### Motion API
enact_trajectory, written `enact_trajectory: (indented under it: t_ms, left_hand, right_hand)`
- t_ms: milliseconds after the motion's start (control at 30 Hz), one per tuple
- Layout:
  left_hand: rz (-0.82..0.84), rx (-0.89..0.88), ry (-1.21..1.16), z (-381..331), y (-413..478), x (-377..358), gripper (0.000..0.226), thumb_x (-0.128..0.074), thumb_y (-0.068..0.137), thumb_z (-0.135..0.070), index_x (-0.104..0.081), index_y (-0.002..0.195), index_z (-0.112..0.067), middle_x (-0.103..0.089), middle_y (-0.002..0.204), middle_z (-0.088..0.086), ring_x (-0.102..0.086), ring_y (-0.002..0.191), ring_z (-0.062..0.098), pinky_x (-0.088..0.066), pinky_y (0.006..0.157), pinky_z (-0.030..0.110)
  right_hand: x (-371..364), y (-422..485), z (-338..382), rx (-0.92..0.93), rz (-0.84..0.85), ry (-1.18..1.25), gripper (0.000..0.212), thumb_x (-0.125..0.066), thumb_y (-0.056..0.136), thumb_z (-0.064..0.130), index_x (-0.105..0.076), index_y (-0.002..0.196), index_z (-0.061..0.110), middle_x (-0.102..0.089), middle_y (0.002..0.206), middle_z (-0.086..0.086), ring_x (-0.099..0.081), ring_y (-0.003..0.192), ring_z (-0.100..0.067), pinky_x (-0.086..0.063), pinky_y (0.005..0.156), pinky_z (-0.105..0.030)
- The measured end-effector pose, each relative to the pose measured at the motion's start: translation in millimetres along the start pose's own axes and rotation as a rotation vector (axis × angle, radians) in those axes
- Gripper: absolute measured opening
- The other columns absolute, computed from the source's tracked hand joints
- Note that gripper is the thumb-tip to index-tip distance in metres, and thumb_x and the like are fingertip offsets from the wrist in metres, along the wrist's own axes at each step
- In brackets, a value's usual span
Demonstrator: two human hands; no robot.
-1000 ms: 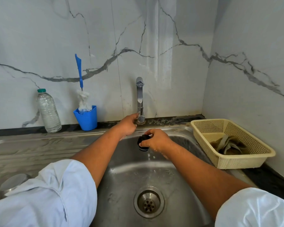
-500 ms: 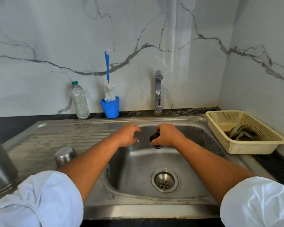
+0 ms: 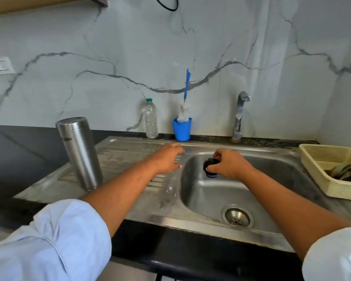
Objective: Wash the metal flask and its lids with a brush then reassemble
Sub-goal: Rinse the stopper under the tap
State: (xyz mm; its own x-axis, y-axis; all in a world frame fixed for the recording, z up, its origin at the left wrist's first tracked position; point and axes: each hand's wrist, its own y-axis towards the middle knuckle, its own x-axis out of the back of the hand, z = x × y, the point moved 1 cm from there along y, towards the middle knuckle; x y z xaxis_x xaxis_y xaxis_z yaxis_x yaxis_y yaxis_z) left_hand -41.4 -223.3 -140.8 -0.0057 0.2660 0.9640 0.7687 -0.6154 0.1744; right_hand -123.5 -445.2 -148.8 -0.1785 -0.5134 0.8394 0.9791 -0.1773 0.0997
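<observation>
Metal flask (image 3: 79,153) on steel drainboard (image 3: 130,155) (marbled wall (image 3: 109,47) behind); black lid (image 3: 208,167) gripped in right hand (image 3: 229,164), left hand (image 3: 167,159) slack.

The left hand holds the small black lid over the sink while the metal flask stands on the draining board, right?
No: the head view shows the right hand holding the black lid; the left hand is empty. The flask does stand there.

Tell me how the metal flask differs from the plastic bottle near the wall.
The metal flask is opaque steel; the plastic bottle is clear. The flask looks wider than the bottle. The flask stands on the drainboard; the bottle stands farther back, by the wall. Both stand untouched.
</observation>
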Motion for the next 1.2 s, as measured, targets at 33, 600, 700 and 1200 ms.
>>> enact_trajectory:
  t_ms: [33, 600, 700, 1200]
  left_hand:
    - [-0.014, 0.019, 0.007, 7.4, -5.4, 9.9, 0.056, -0.076, 0.092, -0.021, -0.056, 0.144, -0.016, -0.05, 0.148, 0.006, -0.047, 0.137, 0.024, -0.038, 0.115, 0.036]
    - [0.009, 0.212, 0.147, 81.2, -76.0, 85.6, 0.039, -0.06, 0.1, -0.003, -0.063, 0.135, -0.021, -0.053, 0.147, 0.007, -0.055, 0.128, 0.024, -0.046, 0.102, 0.033]
    - [0.011, 0.212, 0.146, 83.6, -78.5, 83.5, 0.039, -0.062, 0.1, -0.005, -0.063, 0.135, -0.021, -0.052, 0.149, 0.008, -0.052, 0.131, 0.025, -0.043, 0.101, 0.033]
    - [0.056, 0.238, 0.07, 82.1, -80.0, 63.5, 0.043, -0.068, 0.099, -0.016, -0.059, 0.141, -0.021, -0.051, 0.152, 0.006, -0.05, 0.138, 0.025, -0.038, 0.103, 0.029]
  right_hand:
    - [-1.7, 0.5, 12.5, 0.013, -0.007, 0.035, 0.041, -0.081, 0.079, 0.037, -0.065, 0.111, 0.017, -0.07, 0.103, -0.004, -0.065, 0.094, -0.021, -0.056, 0.085, -0.037]
    - [-119.2, -19.4, 178.6, 0.271, 0.221, 0.243, 0.05, -0.091, 0.068, 0.031, -0.07, 0.111, 0.016, -0.072, 0.1, 0.0, -0.067, 0.092, -0.017, -0.059, 0.08, -0.032]
    - [-126.9, -20.2, 181.4, 0.253, 0.215, 0.229, 0.052, -0.092, 0.066, 0.033, -0.071, 0.111, 0.016, -0.072, 0.1, 0.0, -0.067, 0.093, -0.016, -0.059, 0.085, -0.034]
    - [-128.2, -20.9, 170.6, 0.278, 0.217, 0.174, 0.059, -0.092, 0.07, 0.041, -0.067, 0.118, 0.017, -0.071, 0.107, 0.003, -0.066, 0.1, -0.014, -0.056, 0.094, -0.034]
